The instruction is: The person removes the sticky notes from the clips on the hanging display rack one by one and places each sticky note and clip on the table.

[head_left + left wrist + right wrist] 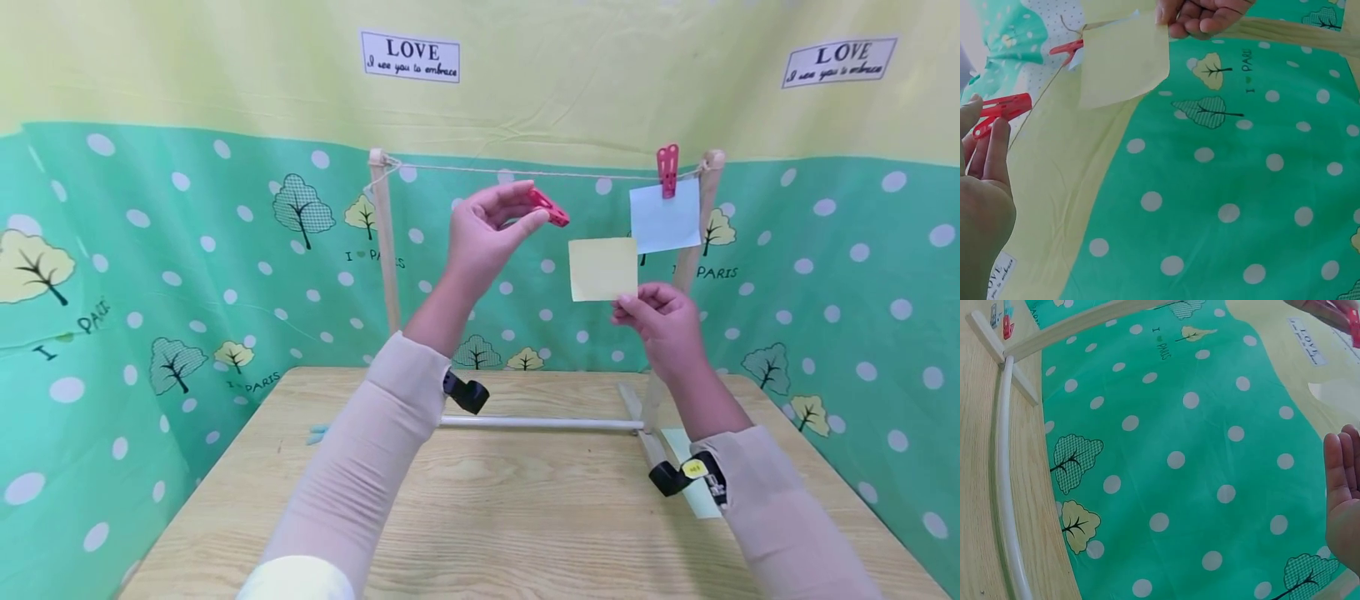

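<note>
My left hand (483,233) pinches a red clothespin (550,208) between thumb and fingers, just below the string (487,170). The same clothespin (1007,107) shows at the left side of the left wrist view. With thumb and fingers, my right hand (663,329) holds a yellow square of paper (602,271) by its lower right corner, below the string and apart from it. A light blue paper (663,223) hangs at the string's right end under another red clothespin (667,171). In the right wrist view, only part of the right hand (1342,506) appears at the edge.
Wooden posts (385,242) hold the string at both ends, and a white bar (540,423) joins them low down. A pale green paper (701,498) lies on the wooden table (480,517) beneath the right forearm. More clothespins (1008,326) lie beyond the left post. A patterned curtain (225,208) stands behind.
</note>
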`<action>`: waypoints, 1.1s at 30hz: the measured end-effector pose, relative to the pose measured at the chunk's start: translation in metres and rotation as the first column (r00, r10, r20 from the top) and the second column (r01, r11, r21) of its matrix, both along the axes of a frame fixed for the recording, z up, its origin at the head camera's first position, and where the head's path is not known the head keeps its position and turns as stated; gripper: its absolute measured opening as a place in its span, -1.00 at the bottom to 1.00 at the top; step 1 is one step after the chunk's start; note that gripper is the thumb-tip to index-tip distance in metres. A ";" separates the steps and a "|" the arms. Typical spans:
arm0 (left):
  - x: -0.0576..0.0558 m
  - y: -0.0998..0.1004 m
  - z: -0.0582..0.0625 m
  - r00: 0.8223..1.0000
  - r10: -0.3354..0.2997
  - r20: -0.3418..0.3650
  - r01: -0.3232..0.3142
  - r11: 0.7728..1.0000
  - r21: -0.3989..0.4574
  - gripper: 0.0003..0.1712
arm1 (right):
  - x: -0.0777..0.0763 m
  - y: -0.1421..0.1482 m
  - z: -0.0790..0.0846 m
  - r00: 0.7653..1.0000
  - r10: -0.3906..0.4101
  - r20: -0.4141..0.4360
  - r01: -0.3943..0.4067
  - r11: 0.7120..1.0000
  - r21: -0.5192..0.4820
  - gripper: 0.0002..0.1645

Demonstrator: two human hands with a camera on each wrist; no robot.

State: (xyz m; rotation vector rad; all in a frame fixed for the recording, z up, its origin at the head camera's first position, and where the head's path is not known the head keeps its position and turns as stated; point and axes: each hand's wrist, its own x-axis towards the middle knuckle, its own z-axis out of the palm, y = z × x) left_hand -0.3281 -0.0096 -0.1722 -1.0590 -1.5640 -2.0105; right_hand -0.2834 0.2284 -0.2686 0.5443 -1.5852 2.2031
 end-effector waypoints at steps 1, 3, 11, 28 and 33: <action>0.000 -0.002 -0.002 1.000 -0.004 0.006 0.004 1.000 0.002 -0.60 | 0.001 0.000 -0.001 1.000 0.003 -0.005 -0.003 1.000 -0.003 -0.88; 0.000 -0.005 -0.007 1.000 -0.005 0.022 0.005 1.000 0.003 -0.60 | 0.003 0.001 -0.004 1.000 0.006 -0.012 -0.006 1.000 -0.007 -0.87; 0.004 -0.018 -0.024 0.997 -0.009 0.073 0.009 1.000 0.001 -0.62 | 0.010 0.004 -0.015 1.000 -0.017 -0.025 0.017 1.000 0.001 -0.84; 0.006 -0.050 -0.055 0.996 0.007 0.084 -0.008 1.000 0.012 -0.63 | 0.026 0.015 -0.027 0.999 -0.031 -0.045 0.031 0.999 -0.019 -0.83; 0.008 -0.060 -0.068 0.995 0.016 0.101 -0.014 1.000 -0.020 -0.62 | 0.032 0.020 -0.032 0.997 -0.054 -0.050 0.053 0.998 -0.031 -0.82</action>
